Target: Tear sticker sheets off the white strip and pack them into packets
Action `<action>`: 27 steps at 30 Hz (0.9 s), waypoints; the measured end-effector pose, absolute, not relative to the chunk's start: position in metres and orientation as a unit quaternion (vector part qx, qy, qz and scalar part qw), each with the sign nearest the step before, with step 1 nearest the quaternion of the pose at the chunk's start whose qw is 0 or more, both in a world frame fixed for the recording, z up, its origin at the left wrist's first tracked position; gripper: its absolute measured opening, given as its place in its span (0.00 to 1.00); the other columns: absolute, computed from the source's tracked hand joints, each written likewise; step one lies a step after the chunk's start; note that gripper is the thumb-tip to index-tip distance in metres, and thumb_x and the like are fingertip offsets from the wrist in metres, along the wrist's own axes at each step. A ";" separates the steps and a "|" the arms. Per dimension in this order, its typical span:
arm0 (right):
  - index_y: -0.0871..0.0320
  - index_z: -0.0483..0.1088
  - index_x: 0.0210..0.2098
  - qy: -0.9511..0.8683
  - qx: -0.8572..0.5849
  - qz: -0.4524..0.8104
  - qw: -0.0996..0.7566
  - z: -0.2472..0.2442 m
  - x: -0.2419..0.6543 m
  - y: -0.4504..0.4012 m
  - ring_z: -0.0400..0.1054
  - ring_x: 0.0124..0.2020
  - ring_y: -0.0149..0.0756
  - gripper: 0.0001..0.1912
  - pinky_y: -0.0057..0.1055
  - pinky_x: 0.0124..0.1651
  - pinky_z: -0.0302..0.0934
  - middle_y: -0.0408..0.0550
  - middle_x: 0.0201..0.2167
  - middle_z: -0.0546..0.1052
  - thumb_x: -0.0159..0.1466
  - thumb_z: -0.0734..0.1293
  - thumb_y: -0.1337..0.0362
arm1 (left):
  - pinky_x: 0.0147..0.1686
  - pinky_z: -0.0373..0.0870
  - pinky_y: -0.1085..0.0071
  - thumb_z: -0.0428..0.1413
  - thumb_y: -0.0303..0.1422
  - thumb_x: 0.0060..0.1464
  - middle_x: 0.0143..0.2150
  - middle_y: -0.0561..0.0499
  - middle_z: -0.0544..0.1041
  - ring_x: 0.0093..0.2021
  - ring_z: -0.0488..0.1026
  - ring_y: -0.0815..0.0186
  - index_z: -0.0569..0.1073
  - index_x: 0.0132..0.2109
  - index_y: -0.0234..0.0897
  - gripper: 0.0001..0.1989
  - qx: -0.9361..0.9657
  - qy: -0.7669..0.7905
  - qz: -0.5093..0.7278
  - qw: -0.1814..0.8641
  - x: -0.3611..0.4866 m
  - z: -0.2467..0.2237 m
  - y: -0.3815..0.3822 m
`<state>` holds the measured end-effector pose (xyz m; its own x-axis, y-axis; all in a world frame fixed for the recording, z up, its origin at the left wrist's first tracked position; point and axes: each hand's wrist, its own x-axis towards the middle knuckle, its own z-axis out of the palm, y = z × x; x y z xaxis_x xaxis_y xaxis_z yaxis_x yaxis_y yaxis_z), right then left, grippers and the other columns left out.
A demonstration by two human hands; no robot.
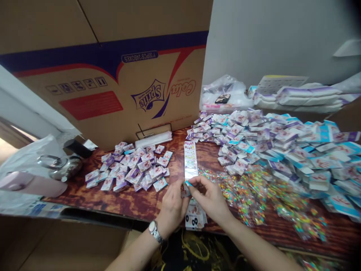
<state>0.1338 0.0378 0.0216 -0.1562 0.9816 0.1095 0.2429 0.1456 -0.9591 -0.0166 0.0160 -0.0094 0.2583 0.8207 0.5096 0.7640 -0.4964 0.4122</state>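
Left hand (172,201) and right hand (209,197) pinch one box (188,183); cards (195,217) at the worktop's (175,160) near edge may fall if nudged.

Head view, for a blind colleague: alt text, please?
Left hand and right hand hold a small, mostly hidden item showing blue, over a reddish-brown table. Purple and white cartons flank them, with clear packets of multicoloured pieces at right and a large brown cardboard box behind.

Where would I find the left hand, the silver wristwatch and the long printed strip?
Left hand (171,200): head view, on the back of the hand.
Silver wristwatch (152,226): head view, on its dial.
Long printed strip (191,158): head view, on its patterned part.
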 end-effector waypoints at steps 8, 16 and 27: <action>0.54 0.72 0.43 -0.716 -0.463 0.285 0.439 0.027 0.126 0.025 0.68 0.41 0.38 0.12 0.35 0.44 0.63 0.49 0.38 0.74 0.64 0.60 0.68 | 0.47 0.70 0.60 0.45 0.24 0.57 0.53 0.36 0.70 0.50 0.70 0.56 0.47 0.65 0.30 0.29 0.804 0.497 0.325 -0.032 -0.015 -0.012 0.013; 0.54 0.65 0.53 -0.676 -0.479 0.274 0.488 0.003 0.120 0.008 0.66 0.48 0.41 0.17 0.42 0.51 0.62 0.52 0.46 0.73 0.66 0.58 0.66 | 0.46 0.70 0.60 0.45 0.27 0.60 0.57 0.33 0.66 0.50 0.69 0.55 0.40 0.66 0.28 0.32 0.797 0.510 0.324 -0.004 -0.013 -0.009 0.012; 0.57 0.68 0.47 -0.596 -0.475 0.429 0.485 0.011 0.126 0.018 0.71 0.45 0.38 0.12 0.36 0.48 0.66 0.50 0.43 0.76 0.64 0.62 0.63 | 0.48 0.70 0.59 0.47 0.27 0.59 0.56 0.34 0.68 0.54 0.67 0.54 0.47 0.65 0.27 0.29 0.824 0.473 0.301 -0.083 -0.021 -0.017 0.013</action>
